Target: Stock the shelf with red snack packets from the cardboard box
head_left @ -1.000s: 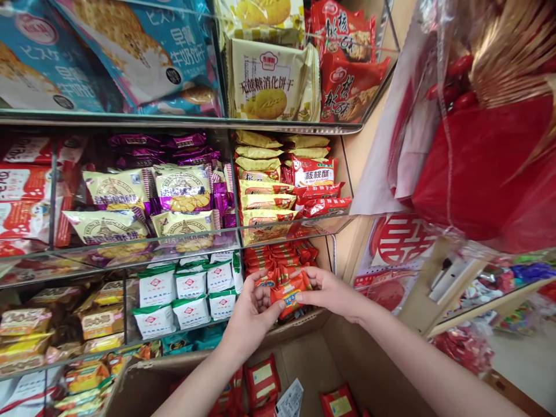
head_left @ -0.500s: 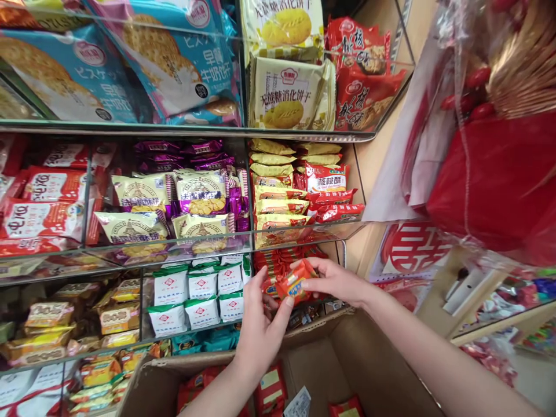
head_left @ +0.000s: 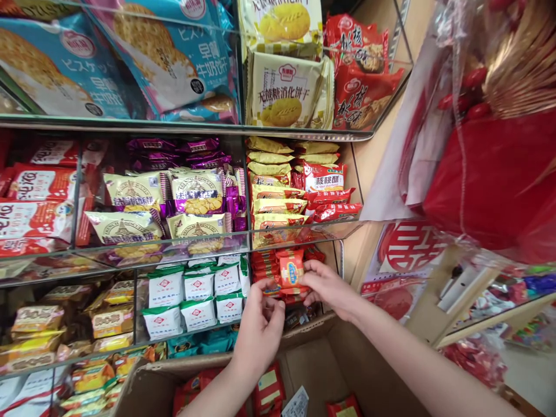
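Observation:
My right hand (head_left: 328, 286) reaches into a low shelf compartment, its fingers closed on the right edge of a small red snack packet (head_left: 292, 271). This packet stands face outward against similar red packets (head_left: 264, 265) stacked behind it. Just left of it is my left hand (head_left: 259, 324), its fingers curled in and the thumb close to them; I see nothing held there. Its index finger is beside the red packets. Below both hands stands an open cardboard box (head_left: 324, 359), with several red packets (head_left: 268, 389) and a white printed slip (head_left: 296, 403) inside.
White-and-green packets (head_left: 198, 313) fill the compartment to the left. A glass shelf edge (head_left: 299, 234) runs above my hands, under yellow and red packets (head_left: 324, 178). Red wrapped decorations (head_left: 490, 179) hang at the right.
The red packet has moved from between both hands onto the stack and now stands upright in my right hand. My left hand has come off it and curled. The view has shifted slightly.

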`<state>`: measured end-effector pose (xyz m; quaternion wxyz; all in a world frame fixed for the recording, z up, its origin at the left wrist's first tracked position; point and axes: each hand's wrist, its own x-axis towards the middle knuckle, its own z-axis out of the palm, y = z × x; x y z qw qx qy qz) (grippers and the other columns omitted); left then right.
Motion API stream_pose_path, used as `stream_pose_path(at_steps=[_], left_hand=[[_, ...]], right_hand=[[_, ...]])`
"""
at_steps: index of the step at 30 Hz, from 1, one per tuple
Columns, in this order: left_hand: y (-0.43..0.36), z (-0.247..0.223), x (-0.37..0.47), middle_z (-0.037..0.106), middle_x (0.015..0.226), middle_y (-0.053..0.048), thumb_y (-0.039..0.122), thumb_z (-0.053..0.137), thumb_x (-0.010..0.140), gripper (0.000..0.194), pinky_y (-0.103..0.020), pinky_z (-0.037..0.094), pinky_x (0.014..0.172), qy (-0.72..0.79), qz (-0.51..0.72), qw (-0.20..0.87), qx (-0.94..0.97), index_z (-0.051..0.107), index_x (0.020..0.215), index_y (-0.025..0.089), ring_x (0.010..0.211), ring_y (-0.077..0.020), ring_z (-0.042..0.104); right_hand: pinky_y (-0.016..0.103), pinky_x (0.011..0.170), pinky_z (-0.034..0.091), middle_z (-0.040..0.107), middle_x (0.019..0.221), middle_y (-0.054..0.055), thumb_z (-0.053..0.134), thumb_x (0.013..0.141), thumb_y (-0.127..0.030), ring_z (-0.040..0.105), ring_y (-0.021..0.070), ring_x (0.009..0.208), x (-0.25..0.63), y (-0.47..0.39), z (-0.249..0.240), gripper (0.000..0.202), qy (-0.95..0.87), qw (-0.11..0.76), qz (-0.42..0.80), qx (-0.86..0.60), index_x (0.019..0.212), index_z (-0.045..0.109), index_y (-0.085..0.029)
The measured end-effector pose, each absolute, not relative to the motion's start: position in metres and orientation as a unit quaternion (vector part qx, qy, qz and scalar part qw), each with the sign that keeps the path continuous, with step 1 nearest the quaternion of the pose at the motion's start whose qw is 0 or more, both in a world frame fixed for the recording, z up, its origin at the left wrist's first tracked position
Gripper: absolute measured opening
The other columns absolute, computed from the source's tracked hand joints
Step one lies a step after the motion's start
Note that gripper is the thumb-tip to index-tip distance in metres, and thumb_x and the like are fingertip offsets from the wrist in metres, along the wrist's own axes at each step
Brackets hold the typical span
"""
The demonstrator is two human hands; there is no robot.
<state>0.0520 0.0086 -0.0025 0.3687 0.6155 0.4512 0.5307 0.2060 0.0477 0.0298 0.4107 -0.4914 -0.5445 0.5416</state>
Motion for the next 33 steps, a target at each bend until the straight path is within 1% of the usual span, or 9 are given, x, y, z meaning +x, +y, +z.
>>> stream_pose_path(at_steps=[2, 3, 6, 9, 14, 19, 24, 27, 33], left_hand=[[0.009, -0.004, 0.052, 0.053, 0.081, -0.001, 0.022, 0.049, 0.078, 0.021, -0.028, 0.046, 0.065, 0.456, 0.513, 0.313, 0.657, 0.047, 0.099, 0.02, 0.068, -0.0123, 0.054], [0.01, -0.005, 0.052, 0.052, 0.086, -0.002, 0.021, 0.048, 0.078, 0.017, -0.028, 0.046, 0.066, 0.453, 0.507, 0.288, 0.674, 0.049, 0.094, 0.02, 0.069, -0.0124, 0.053], [0.012, -0.005, 0.051, 0.049, 0.094, -0.004, 0.017, 0.045, 0.079, 0.012, -0.028, 0.046, 0.065, 0.445, 0.492, 0.25, 0.706, 0.05, 0.089, 0.02, 0.074, -0.0126, 0.054], [0.012, -0.003, 0.051, 0.048, 0.097, -0.004, 0.016, 0.043, 0.079, 0.012, -0.028, 0.047, 0.068, 0.442, 0.471, 0.235, 0.727, 0.049, 0.088, 0.02, 0.077, -0.0127, 0.054], [0.009, -0.001, 0.052, 0.048, 0.1, -0.005, 0.014, 0.042, 0.079, 0.012, -0.029, 0.047, 0.071, 0.444, 0.453, 0.212, 0.743, 0.05, 0.085, 0.021, 0.087, -0.0151, 0.053], [0.01, -0.001, 0.053, 0.049, 0.1, -0.005, 0.013, 0.042, 0.077, 0.013, -0.028, 0.048, 0.069, 0.443, 0.453, 0.207, 0.746, 0.052, 0.084, 0.02, 0.084, -0.0144, 0.054], [0.009, 0.0, 0.053, 0.051, 0.096, -0.005, 0.013, 0.042, 0.077, 0.014, -0.03, 0.048, 0.073, 0.44, 0.442, 0.195, 0.757, 0.052, 0.084, 0.02, 0.088, -0.0163, 0.054], [0.009, 0.001, 0.053, 0.052, 0.095, -0.005, 0.013, 0.041, 0.078, 0.014, -0.033, 0.046, 0.078, 0.443, 0.435, 0.187, 0.761, 0.052, 0.084, 0.02, 0.095, -0.0178, 0.051], [0.01, 0.001, 0.054, 0.051, 0.095, -0.005, 0.013, 0.041, 0.078, 0.013, -0.032, 0.045, 0.077, 0.442, 0.426, 0.193, 0.766, 0.05, 0.084, 0.02, 0.093, -0.0173, 0.051]], right_hand=[[0.021, 0.047, 0.043, 0.058, 0.064, -0.001, 0.051, 0.07, -0.022, 0.054, 0.0109, 0.054, 0.211, 0.065, 0.033, 0.012, -0.597, 0.396, 0.447, -0.536, 0.081, 0.055, -0.017], [0.022, 0.05, 0.044, 0.061, 0.067, 0.0, 0.049, 0.072, -0.022, 0.056, 0.0121, 0.058, 0.212, 0.074, 0.035, 0.014, -0.634, 0.388, 0.397, -0.538, 0.081, 0.057, -0.017], [0.028, 0.07, 0.047, 0.067, 0.086, 0.003, 0.045, 0.077, -0.024, 0.06, 0.0183, 0.079, 0.208, 0.095, 0.042, 0.023, -0.746, 0.364, 0.234, -0.505, 0.09, 0.062, -0.018], [0.036, 0.088, 0.04, 0.064, 0.103, 0.008, 0.047, 0.077, -0.022, 0.055, 0.0246, 0.1, 0.195, 0.111, 0.047, 0.028, -0.788, 0.343, 0.138, -0.492, 0.101, 0.061, -0.016], [0.036, 0.099, 0.032, 0.057, 0.117, 0.004, 0.047, 0.079, -0.02, 0.047, 0.0222, 0.113, 0.174, 0.134, 0.045, 0.032, -0.796, 0.353, 0.117, -0.478, 0.11, 0.057, -0.022], [0.036, 0.103, 0.027, 0.055, 0.121, 0.001, 0.045, 0.081, -0.019, 0.043, 0.0194, 0.117, 0.162, 0.148, 0.039, 0.034, -0.784, 0.37, 0.111, -0.486, 0.114, 0.054, -0.025], [0.037, 0.101, 0.029, 0.057, 0.117, 0.002, 0.049, 0.08, -0.024, 0.047, 0.0193, 0.113, 0.161, 0.147, 0.034, 0.033, -0.775, 0.38, 0.112, -0.492, 0.113, 0.053, -0.025], [0.036, 0.098, 0.032, 0.059, 0.112, 0.004, 0.056, 0.075, -0.029, 0.05, 0.0206, 0.108, 0.163, 0.141, 0.032, 0.035, -0.779, 0.378, 0.112, -0.487, 0.109, 0.056, -0.023], [0.039, 0.092, 0.036, 0.059, 0.111, 0.007, 0.064, 0.066, -0.042, 0.05, 0.0254, 0.106, 0.159, 0.131, 0.03, 0.046, -0.784, 0.37, 0.089, -0.49, 0.107, 0.057, -0.021]])
